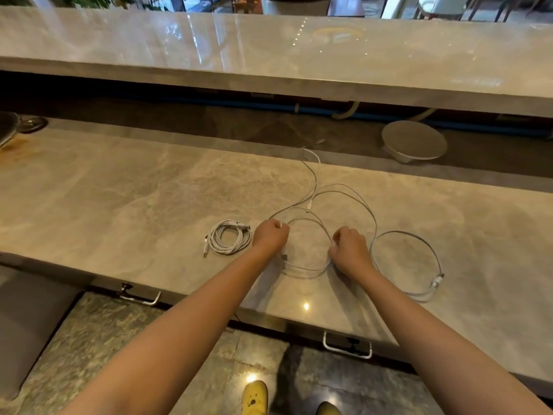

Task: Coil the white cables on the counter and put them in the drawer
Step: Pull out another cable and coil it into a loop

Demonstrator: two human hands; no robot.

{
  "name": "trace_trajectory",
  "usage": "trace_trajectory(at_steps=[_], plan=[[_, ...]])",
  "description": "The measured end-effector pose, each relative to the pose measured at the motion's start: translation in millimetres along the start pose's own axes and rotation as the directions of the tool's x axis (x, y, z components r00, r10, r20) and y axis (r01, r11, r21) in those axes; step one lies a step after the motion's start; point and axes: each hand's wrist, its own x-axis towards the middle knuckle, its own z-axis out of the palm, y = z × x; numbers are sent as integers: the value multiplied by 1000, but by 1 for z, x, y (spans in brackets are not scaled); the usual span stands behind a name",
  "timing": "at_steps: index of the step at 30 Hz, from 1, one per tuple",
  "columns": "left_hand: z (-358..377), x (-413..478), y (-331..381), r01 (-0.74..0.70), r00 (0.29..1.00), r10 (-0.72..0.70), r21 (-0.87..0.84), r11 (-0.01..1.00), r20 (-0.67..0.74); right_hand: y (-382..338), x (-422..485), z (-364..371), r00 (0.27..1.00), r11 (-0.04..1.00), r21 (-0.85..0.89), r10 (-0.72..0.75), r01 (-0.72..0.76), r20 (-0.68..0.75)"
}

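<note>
We stand at a marble counter (125,187) with both bare arms stretched out over it. Our left hand (270,237) is clenched around a loose white cable (347,193), with a short end of it showing above the knuckles and a plug hanging just below the fist. Our right hand (350,250) is also closed on the same cable, pinching the other side of a wide loop that lies on the stone between the two hands. From there the cable runs in broad, untidy arcs toward the back edge of the counter, where one plug end sticks up near the ledge. To the right of our right hand another loop (419,265) rests flat, with a pair of joined connectors at its near right side; we cannot tell whether it belongs to the same cable. Just left of our left hand sits a coiled white cable (229,236), wound tight, apart from the fist. Below the counter's front edge we see two metal drawer handles, the left handle (140,298) and the right handle (347,348); both fronts look closed. A yellow shoe (254,398) shows on the floor.
</note>
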Motion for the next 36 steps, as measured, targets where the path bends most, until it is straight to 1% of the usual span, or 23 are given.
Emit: trace_trajectory(at_steps=[1, 3, 6, 8, 10, 12, 15, 18, 20, 22, 23, 25, 27, 28, 30, 31, 32, 33, 34, 35, 36], plan=[[-2, -5, 7, -24, 1000, 25, -74, 997, 16, 1, 2, -3, 998, 999, 11, 31, -32, 46], [-8, -16, 23, -49, 998, 56, -179, 983, 39, 1, 4, -10, 993, 996, 36, 78, -81, 84], [-21, -28, 50, -94, 992, 113, -283, 955, 51, -4, 6, -21, 988, 977, 149, 144, -152, 62], [-28, -34, 68, -113, 985, 152, -362, 925, 79, -11, 10, -30, 988, 958, 243, 153, -155, 27], [-33, -38, 87, -155, 975, 200, -343, 927, 100, -22, 15, -46, 996, 945, 321, 77, -60, -40], [-39, -44, 106, -206, 959, 253, -299, 932, 128, -40, 19, -69, 994, 921, 382, -44, 80, -101], [-51, -54, 137, -298, 923, 343, -244, 923, 172, -71, 25, -112, 971, 857, 456, -199, 239, -135], [-68, -65, 172, -396, 870, 452, -269, 878, 195, -96, 31, -151, 943, 774, 540, -259, 333, -210], [-81, -71, 198, -422, 830, 516, -369, 828, 210, -108, 36, -175, 935, 705, 614, -243, 354, -259], [-97, -75, 223, -416, 799, 569, -503, 758, 196, -117, 39, -196, 941, 622, 707, -221, 337, -255], [-105, -76, 234, -409, 785, 594, -571, 711, 177, -121, 38, -205, 941, 600, 725, -220, 338, -256], [-121, -81, 256, -393, 750, 649, -703, 593, 129, -125, 36, -212, 937, 594, 725, -238, 348, -255], [-137, -86, 273, -402, 712, 700, -784, 474, 59, -125, 34, -208, 938, 566, 753, -280, 335, -207], [-144, -88, 280, -412, 697, 717, -804, 428, 24, -124, 33, -205, 938, 523, 793, -303, 312, -169], [-155, -91, 290, -426, 682, 731, -828, 365, -29, -122, 29, -201, 927, 424, 868, -363, 257, -97], [-159, -91, 293, -442, 674, 736, -829, 341, -57, -122, 27, -201, 910, 395, 886, -408, 245, -70], [-162, -92, 295, -469, 662, 744, -824, 319, -88, -123, 24, -202, 888, 385, 889, -458, 247, -49], [-164, -91, 296, -506, 648, 751, -807, 304, -124, -125, 20, -204, 867, 402, 878, -498, 262, -31], [-165, -90, 297, -554, 632, 759, -777, 299, -158, -130, 16, -206, 855, 454, 840, -518, 297, -23], [-166, -88, 296, -613, 611, 770, -726, 312, -185, -137, 12, -210, 851, 543, 755, -523, 368, -38], [-165, -85, 293, -681, 587, 784, -646, 344, -201, -145, 9, -215, 846, 643, 610, -526, 464, -89]])
